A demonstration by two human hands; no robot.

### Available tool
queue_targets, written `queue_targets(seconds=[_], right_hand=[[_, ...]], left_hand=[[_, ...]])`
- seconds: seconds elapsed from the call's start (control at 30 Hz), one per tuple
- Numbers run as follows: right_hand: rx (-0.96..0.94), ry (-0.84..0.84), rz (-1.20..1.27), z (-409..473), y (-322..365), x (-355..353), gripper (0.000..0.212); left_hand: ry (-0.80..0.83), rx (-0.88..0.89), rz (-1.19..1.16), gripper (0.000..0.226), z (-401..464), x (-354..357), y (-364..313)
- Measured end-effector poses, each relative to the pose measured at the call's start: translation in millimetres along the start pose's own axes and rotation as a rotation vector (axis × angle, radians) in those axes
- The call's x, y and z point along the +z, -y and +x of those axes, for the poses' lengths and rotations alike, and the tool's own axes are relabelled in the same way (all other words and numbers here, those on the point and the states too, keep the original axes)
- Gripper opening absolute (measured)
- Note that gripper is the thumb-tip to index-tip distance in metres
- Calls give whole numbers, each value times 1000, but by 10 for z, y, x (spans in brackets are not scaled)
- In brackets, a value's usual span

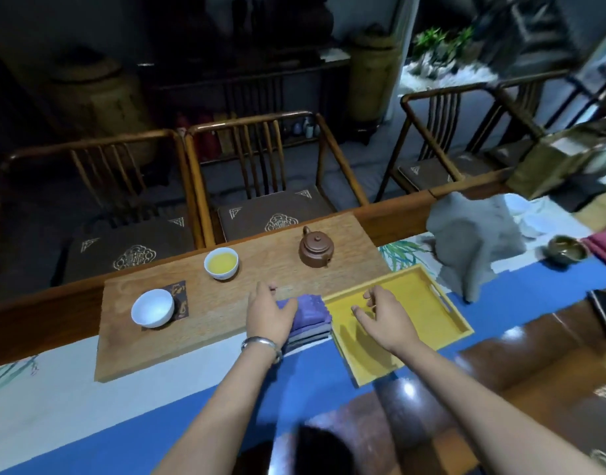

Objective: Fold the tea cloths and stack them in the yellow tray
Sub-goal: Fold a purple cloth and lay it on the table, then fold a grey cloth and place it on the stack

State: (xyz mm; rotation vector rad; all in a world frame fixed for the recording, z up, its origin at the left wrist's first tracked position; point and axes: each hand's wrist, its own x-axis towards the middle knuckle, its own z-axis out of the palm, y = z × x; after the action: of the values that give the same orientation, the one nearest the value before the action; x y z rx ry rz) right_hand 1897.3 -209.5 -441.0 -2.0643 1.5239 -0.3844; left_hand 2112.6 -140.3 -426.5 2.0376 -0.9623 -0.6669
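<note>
Folding looks done but stacking not begun: head view shows the left hand (270,315) resting open-fingered on the folded tea cloths (308,320) beside the bare yellow tray (431,296), right hand (380,311) loosely curled, grip empty.

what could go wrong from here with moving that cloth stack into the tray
1. The left hand rests on only one side of the folded cloth stack; lifted that way, the layers could slide apart or unfold.
2. The right hand hovers over the yellow tray, where the stack should land, and may get in the way.
3. The full tea cup and clay teapot stand nearby on the wooden board; a wide sweep could knock them.
</note>
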Motion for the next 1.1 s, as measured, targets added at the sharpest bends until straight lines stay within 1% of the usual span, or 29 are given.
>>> queue_targets(seconds=[0.1,0.23,0.33,0.43,0.6,0.73,0.93,1.1], right_hand=[[16,-65,-77,-124,-10,-344,34],[27,-132,-198,-274,-129,-816,37],[56,-189,-233,-360,-249,-1139,36],[70,-235,-254,-403,-377,-1395,33],[93,-248,-276,-339,-628,-1675,25],[105,-227,-241,-123,-944,-1805,29],[78,-151,-219,505,-1590,-2060,32],[66,-148,-131,1104,-2132,-2375,35]], left_hand=[[160,219,164,42,3,91,-334],[382,481,416,46,-39,303,-747],[442,597,538,47,-40,450,-1025],[450,659,554,46,-31,597,-1251],[436,730,581,41,21,916,-1525],[431,727,591,35,119,1272,-1744],[434,634,597,37,398,1892,-2096],[436,581,570,40,738,2421,-2446]])
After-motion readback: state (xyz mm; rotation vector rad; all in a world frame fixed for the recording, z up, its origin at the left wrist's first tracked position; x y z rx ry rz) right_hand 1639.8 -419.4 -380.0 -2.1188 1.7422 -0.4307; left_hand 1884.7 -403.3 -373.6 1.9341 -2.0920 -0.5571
